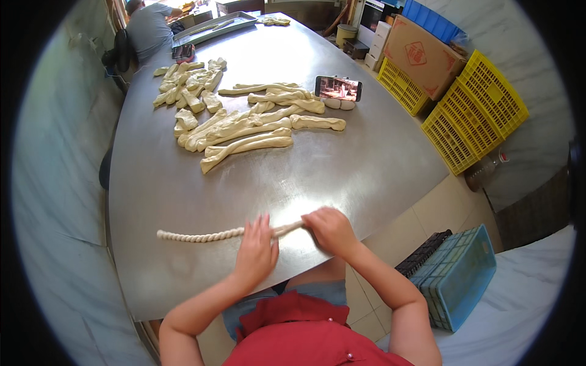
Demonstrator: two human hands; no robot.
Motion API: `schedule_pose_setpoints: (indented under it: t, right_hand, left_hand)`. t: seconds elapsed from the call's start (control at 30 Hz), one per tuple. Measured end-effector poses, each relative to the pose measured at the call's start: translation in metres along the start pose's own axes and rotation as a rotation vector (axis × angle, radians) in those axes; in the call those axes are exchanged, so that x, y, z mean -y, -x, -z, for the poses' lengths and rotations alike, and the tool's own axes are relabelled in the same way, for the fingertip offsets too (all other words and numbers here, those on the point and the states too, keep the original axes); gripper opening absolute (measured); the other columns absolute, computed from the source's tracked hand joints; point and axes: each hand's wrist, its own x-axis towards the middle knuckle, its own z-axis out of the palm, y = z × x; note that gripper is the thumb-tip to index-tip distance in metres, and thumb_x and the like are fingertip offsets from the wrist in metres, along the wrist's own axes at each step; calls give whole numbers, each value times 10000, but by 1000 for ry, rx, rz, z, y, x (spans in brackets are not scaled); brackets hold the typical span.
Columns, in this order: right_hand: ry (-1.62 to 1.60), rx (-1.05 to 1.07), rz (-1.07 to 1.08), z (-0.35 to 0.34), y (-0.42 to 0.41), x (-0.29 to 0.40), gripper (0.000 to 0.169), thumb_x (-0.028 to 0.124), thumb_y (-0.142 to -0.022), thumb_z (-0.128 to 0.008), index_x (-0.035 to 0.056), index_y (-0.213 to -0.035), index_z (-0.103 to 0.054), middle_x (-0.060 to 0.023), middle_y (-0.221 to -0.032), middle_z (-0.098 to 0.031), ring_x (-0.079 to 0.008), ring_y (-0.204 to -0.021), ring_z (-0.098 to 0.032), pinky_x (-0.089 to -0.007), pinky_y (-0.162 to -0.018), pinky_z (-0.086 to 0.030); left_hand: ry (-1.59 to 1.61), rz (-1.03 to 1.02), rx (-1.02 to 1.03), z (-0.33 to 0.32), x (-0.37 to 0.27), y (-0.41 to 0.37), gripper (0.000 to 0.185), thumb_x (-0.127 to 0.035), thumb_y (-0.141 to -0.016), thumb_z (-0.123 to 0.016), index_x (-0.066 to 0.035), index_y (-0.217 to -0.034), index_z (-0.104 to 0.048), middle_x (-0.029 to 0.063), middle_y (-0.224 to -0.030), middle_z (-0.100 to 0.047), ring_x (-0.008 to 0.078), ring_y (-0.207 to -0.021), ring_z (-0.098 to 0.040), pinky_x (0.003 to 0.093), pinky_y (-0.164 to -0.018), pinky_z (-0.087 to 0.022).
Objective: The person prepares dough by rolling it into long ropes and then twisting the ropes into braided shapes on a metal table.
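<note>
A twisted rope of dough stretches across the near part of a steel table. Its left length is tightly coiled like cord, and its tip lies on the metal. My left hand rests over the middle of the rope, fingers extended and not wrapped around it. At the right end, my right hand has its fingers curled round the dough, hiding that end. Between both hands the strand looks blurred and slightly raised. Farther up the table lie several long dough strips, with a heap of shorter dough pieces to their left.
A phone showing a video leans upright beyond the strips. Another device and a metal tray stand near a seated person. Yellow crates, a cardboard box and blue crates sit along the right.
</note>
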Motion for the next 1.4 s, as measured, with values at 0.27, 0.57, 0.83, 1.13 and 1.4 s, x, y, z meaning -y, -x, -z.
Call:
schedule_pose_setpoints:
  t: [0.27,0.57,0.83,1.13,1.4]
  right_hand:
    - [184,-55,60,-11,-8,-2,256,197,-938,-612,50,-1141,-661,-120,-1337,-592,-285,-1242,-558,-431,-1081,-414]
    - [74,-152,-107,-15,-47,-10,168,152,-926,-605,58,-1044,-677,-89,-921,-624,-297,-914,-605,-436,-787,-489]
    - [132,-86,140,-5,15,7,263,172,-913,-640,29,-1132,-663,-128,-1234,-653,-286,-1166,-605,-423,-990,-470]
    - [266,-251,-93,-28,-58,-13,250,162,-919,-616,50,-1138,-660,-147,-1190,-643,-300,-1085,-616,-433,-958,-475]
    - [6,-133,111,-7,13,8,191,163,-913,-630,41,-1053,-675,-107,-1113,-691,-291,-1075,-648,-423,-958,-510]
  left_hand:
    - [-5,-198,215,6,22,-21,546,-265,-947,-564,11,-1406,-462,233,-1543,-372,371,-1492,-247,564,-1211,-148]
    - [-79,-2,-142,-22,23,-63,534,-253,-937,-587,60,-1347,-449,281,-1518,-365,433,-1429,-331,583,-1190,-193]
    - [43,-222,235,11,-6,11,685,-360,-935,-590,51,-1447,-391,253,-1564,-321,413,-1475,-265,546,-1215,-153]
    - [-253,-129,-143,-20,45,-94,606,-354,-945,-590,59,-1365,-445,281,-1552,-317,430,-1466,-269,582,-1200,-167]
    - [-25,-170,191,7,-22,14,706,-395,-929,-604,95,-1406,-425,307,-1529,-343,440,-1461,-275,560,-1205,-180]
